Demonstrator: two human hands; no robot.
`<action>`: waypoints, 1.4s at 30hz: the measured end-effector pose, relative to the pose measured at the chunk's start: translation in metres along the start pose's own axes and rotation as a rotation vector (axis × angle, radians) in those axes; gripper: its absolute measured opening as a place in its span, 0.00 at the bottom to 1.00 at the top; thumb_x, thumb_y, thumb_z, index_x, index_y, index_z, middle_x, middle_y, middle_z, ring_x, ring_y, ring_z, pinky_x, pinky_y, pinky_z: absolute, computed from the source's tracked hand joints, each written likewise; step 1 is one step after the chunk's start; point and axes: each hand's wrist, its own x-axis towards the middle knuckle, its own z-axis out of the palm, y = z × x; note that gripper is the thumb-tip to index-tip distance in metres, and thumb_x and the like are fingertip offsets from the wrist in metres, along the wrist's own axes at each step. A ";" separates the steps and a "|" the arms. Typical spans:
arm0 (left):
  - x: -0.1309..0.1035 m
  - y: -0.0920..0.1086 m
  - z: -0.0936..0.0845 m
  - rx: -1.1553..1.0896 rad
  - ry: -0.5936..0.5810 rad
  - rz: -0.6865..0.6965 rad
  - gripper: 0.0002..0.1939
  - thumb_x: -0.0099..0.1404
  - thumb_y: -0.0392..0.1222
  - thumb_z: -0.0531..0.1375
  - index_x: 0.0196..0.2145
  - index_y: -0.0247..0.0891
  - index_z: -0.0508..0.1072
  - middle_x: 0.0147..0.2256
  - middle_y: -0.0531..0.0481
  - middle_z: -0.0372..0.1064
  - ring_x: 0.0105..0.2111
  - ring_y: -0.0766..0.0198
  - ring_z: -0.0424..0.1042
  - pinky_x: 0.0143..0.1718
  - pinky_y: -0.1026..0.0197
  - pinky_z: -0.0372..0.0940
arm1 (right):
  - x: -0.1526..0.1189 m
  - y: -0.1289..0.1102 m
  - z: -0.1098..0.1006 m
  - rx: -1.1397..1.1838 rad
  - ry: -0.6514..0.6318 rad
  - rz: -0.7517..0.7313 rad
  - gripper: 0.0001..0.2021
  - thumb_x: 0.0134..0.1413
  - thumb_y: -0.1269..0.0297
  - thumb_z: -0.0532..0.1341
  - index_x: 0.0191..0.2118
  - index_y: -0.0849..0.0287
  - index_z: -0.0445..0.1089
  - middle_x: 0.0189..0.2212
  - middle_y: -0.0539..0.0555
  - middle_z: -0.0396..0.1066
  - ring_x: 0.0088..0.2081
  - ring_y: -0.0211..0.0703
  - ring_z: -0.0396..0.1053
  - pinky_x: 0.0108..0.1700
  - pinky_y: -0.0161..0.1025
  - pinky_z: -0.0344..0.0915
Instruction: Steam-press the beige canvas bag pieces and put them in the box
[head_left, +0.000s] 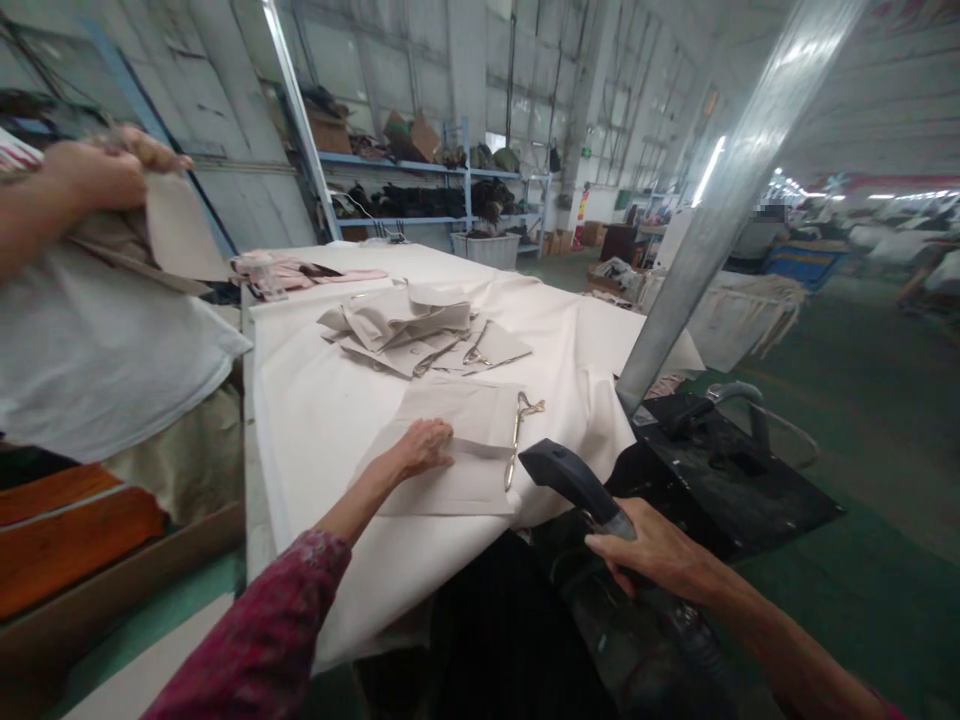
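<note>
Left hand (424, 447) lies flat, open, on the beige rectangular fabric piece (457, 450) near the table's front edge; right hand (652, 555) wraps the dark iron handle (574, 480) beside brass scissors (519, 432).

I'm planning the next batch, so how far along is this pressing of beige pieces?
A loose pile of beige pieces lies farther up the table; pressed or not, I cannot tell. In hand: left hand flattens one beige piece, right hand grips the iron handle.
</note>
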 end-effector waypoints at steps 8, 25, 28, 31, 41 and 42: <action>-0.013 0.007 -0.042 0.178 0.017 -0.083 0.06 0.59 0.35 0.54 0.31 0.36 0.71 0.29 0.50 0.70 0.30 0.65 0.68 0.32 0.66 0.60 | -0.012 0.008 -0.009 0.075 0.012 -0.013 0.11 0.55 0.60 0.56 0.25 0.60 0.61 0.15 0.47 0.65 0.17 0.37 0.64 0.23 0.32 0.59; -0.088 0.116 0.058 0.374 0.221 -0.215 0.22 0.63 0.27 0.45 0.56 0.27 0.59 0.40 0.39 0.68 0.37 0.58 0.69 0.34 0.59 0.65 | -0.032 0.002 0.000 -0.011 -0.020 -0.012 0.12 0.55 0.60 0.56 0.24 0.61 0.62 0.15 0.49 0.66 0.18 0.37 0.64 0.25 0.32 0.60; -0.093 0.115 0.066 0.378 0.296 -0.198 0.22 0.64 0.29 0.47 0.56 0.25 0.59 0.39 0.40 0.67 0.37 0.57 0.67 0.35 0.57 0.64 | -0.024 0.000 0.009 -0.018 -0.048 -0.003 0.12 0.54 0.61 0.57 0.24 0.61 0.62 0.15 0.48 0.66 0.18 0.36 0.63 0.23 0.31 0.59; -0.093 0.113 0.067 0.384 0.343 -0.203 0.22 0.65 0.30 0.47 0.56 0.25 0.59 0.38 0.42 0.67 0.36 0.57 0.66 0.34 0.57 0.64 | -0.012 -0.004 0.021 -0.009 -0.074 -0.005 0.09 0.53 0.63 0.57 0.25 0.61 0.62 0.14 0.47 0.64 0.16 0.35 0.63 0.21 0.30 0.58; -0.094 0.114 0.063 0.307 0.372 -0.181 0.18 0.67 0.34 0.45 0.52 0.28 0.63 0.35 0.43 0.66 0.34 0.57 0.65 0.32 0.57 0.61 | 0.046 -0.007 0.045 0.069 -0.184 0.021 0.11 0.51 0.60 0.59 0.26 0.62 0.62 0.15 0.47 0.65 0.15 0.35 0.64 0.17 0.29 0.58; -0.094 0.114 0.063 0.300 0.368 -0.182 0.17 0.67 0.34 0.45 0.50 0.29 0.64 0.35 0.43 0.66 0.34 0.57 0.65 0.32 0.57 0.61 | 0.051 -0.007 0.045 0.070 -0.171 0.024 0.11 0.51 0.59 0.59 0.26 0.62 0.63 0.15 0.47 0.65 0.15 0.36 0.64 0.16 0.29 0.58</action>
